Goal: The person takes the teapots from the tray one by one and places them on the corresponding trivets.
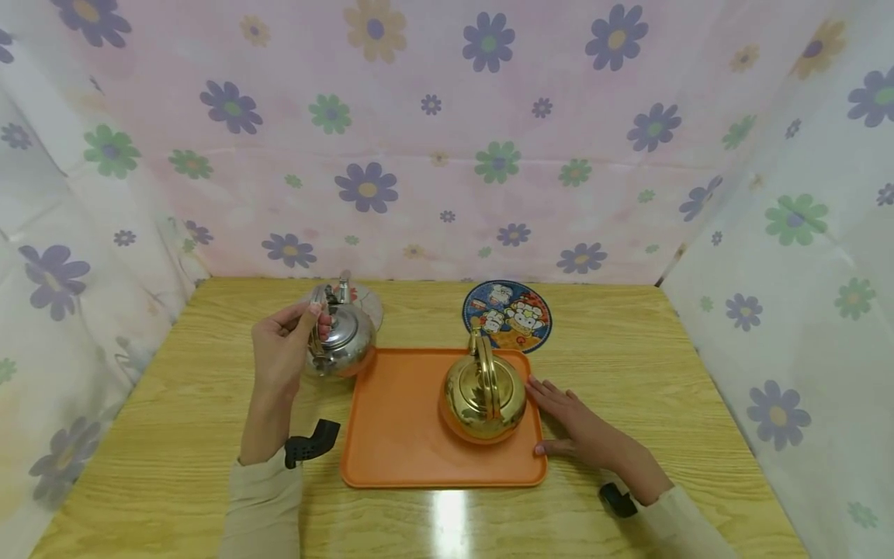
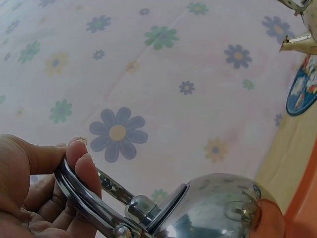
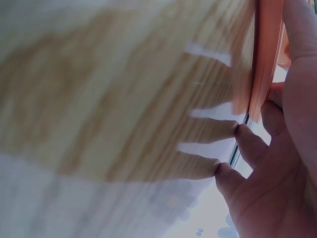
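Observation:
My left hand (image 1: pixel 278 353) pinches the handle of a shiny silver kettle (image 1: pixel 356 345) between thumb and fingers. This kettle is at the back left corner of an orange tray (image 1: pixel 391 439), partly over a pale round mat (image 1: pixel 372 304). Whether its base touches anything is hidden. A gold kettle (image 1: pixel 457 404) with an upright handle stands on the right half of the tray, its spout pointing to the back. Beside the tray's right edge lies my right hand (image 1: pixel 587 431), fingers spread, some fingertips on the table and the thumb at the rim.
A round blue mat (image 1: pixel 538 299) with cartoon figures lies behind the gold kettle. Flower-print curtains (image 1: pixel 433 140) enclose the wooden table (image 1: pixel 174 419) at the back and sides. Each wrist carries a black mount (image 1: pixel 310 444).

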Available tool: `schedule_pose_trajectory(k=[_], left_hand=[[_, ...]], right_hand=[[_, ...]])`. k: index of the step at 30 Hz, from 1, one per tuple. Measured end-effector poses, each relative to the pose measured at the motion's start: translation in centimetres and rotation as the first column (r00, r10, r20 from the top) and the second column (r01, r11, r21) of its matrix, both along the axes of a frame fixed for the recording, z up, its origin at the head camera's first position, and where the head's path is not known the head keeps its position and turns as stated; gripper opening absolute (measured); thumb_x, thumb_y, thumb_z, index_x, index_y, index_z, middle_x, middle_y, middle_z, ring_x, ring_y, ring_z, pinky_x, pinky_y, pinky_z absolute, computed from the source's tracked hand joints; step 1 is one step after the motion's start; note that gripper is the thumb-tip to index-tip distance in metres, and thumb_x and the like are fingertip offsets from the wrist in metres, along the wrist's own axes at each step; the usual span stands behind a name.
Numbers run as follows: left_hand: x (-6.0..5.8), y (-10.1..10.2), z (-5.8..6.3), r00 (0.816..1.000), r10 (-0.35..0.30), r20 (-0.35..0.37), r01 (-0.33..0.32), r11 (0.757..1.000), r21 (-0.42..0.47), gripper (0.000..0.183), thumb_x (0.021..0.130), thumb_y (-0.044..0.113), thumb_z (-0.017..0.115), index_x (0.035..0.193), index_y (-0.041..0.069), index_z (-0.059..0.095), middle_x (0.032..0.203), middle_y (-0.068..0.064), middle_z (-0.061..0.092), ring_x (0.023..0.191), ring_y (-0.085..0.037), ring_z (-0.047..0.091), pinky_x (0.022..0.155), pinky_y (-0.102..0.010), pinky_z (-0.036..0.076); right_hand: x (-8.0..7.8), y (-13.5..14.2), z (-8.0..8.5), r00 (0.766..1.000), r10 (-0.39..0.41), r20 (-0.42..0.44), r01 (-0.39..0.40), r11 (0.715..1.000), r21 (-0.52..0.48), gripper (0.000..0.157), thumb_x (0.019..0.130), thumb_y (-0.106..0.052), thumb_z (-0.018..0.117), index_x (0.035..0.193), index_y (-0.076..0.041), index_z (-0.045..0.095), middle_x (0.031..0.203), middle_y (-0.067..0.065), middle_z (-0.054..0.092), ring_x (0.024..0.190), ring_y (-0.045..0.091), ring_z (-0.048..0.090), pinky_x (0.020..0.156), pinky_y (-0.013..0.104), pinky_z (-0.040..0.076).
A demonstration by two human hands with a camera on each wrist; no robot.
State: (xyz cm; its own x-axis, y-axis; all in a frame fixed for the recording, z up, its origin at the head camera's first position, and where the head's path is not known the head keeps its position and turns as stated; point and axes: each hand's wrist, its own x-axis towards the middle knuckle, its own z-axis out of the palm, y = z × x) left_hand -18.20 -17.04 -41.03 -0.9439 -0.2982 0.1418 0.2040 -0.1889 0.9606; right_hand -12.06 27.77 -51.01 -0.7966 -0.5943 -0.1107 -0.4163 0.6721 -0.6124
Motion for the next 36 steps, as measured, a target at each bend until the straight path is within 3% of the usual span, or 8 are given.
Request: schedule_pose_trajectory(k=[6,13,19,25,30,36], left_hand=[[-0.3,-0.2,0.1,1.000,0.002,0.004,-0.002,1.000,0.006,0.010,0.098,0.001,0.065,0.097,-0.004,0.073,0.071,-0.001,0.072,0.063,-0.009,0.068,0.060,-0.019,0.058],[-0.8,-0.4,0.1,1.000,-0.013,0.016,0.013,1.000,-0.003,0.021,0.099,0.003,0.064,0.108,-0.015,0.069,0.073,0.000,0.073,0.062,-0.008,0.068,0.061,-0.019,0.058],[-1.5,-0.6,0.0,1.000,-0.010,0.005,0.010,1.000,-0.018,0.024,0.099,0.003,0.064,0.103,-0.020,0.067,0.072,0.000,0.072,0.062,-0.008,0.067,0.060,-0.019,0.058],[-2.0,-0.6,-0.7,0.999,0.003,-0.036,-0.003,1.000,-0.020,0.019,0.099,0.001,0.063,0.100,-0.018,0.068,0.071,0.000,0.072,0.060,-0.008,0.067,0.059,-0.018,0.057],[-2.2,-0.6,-1.2,0.999,0.000,-0.052,-0.003,0.999,-0.045,0.028,0.100,0.003,0.062,0.109,-0.024,0.064,0.071,0.001,0.072,0.061,-0.007,0.067,0.059,-0.017,0.056],[-2.8,-0.6,-1.6,0.998,0.009,-0.062,-0.013,0.998,-0.062,0.030,0.100,0.004,0.062,0.109,-0.025,0.063,0.072,0.003,0.071,0.062,-0.006,0.066,0.060,-0.016,0.056]], right_hand=[[0.0,0.0,0.1,1.000,0.000,-0.002,0.000,1.000,0.000,0.094,0.092,-0.047,0.070,0.163,-0.010,0.023,0.169,0.016,0.017,0.152,0.050,0.014,0.115,0.076,0.014],[0.0,0.0,0.3,1.000,-0.005,0.010,0.005,1.000,-0.001,0.094,0.092,-0.048,0.070,0.163,-0.011,0.022,0.170,0.015,0.016,0.153,0.048,0.013,0.116,0.075,0.012],[-0.1,0.0,0.4,1.000,0.002,0.018,-0.002,1.000,-0.008,0.093,0.093,-0.046,0.070,0.164,-0.011,0.021,0.170,0.016,0.015,0.153,0.048,0.011,0.116,0.075,0.012],[-0.1,0.0,0.5,1.000,0.000,0.024,0.000,1.000,-0.010,0.093,0.092,-0.046,0.070,0.164,-0.011,0.021,0.170,0.016,0.015,0.154,0.048,0.011,0.116,0.075,0.011],[-0.1,0.0,0.3,0.999,-0.008,0.039,0.008,1.000,-0.004,0.094,0.092,-0.047,0.071,0.164,-0.013,0.021,0.170,0.014,0.014,0.154,0.046,0.010,0.117,0.074,0.010],[0.0,0.1,0.3,0.999,-0.015,0.049,0.016,1.000,-0.013,0.096,0.091,-0.048,0.071,0.164,-0.013,0.020,0.171,0.012,0.014,0.155,0.045,0.010,0.117,0.074,0.010]])
